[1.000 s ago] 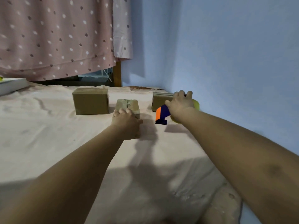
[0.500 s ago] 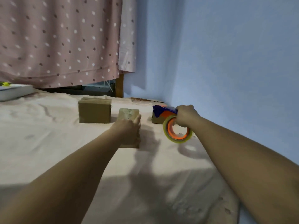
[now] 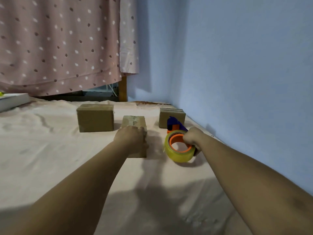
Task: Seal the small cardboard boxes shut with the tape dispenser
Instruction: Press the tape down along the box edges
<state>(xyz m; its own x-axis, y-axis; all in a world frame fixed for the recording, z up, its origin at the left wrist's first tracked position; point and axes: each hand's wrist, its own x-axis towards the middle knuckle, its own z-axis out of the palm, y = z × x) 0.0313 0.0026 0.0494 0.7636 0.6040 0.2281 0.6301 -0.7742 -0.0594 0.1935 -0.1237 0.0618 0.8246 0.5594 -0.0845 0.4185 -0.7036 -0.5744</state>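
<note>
Three small cardboard boxes stand on a pink sheet (image 3: pixel 50 150). My left hand (image 3: pixel 131 139) grips the near end of the middle box (image 3: pixel 134 122), fingers curled over its top. A wider box (image 3: pixel 95 117) stands to its left, and a third box (image 3: pixel 171 114) stands at the back right near the wall. My right hand (image 3: pixel 192 139) grips the tape dispenser (image 3: pixel 178 145), orange and blue with a yellowish tape roll, just right of the middle box and low over the sheet.
A blue wall (image 3: pixel 237 82) runs close along the right side. A dotted pink curtain (image 3: pixel 59 44) hangs at the back. A white flat object (image 3: pixel 13 100) lies at the far left edge of the sheet.
My right hand lifted the tape dispenser from beside the back right box, turned it so the roll faces me, and brought it nearer. My left hand stayed on the middle box.
</note>
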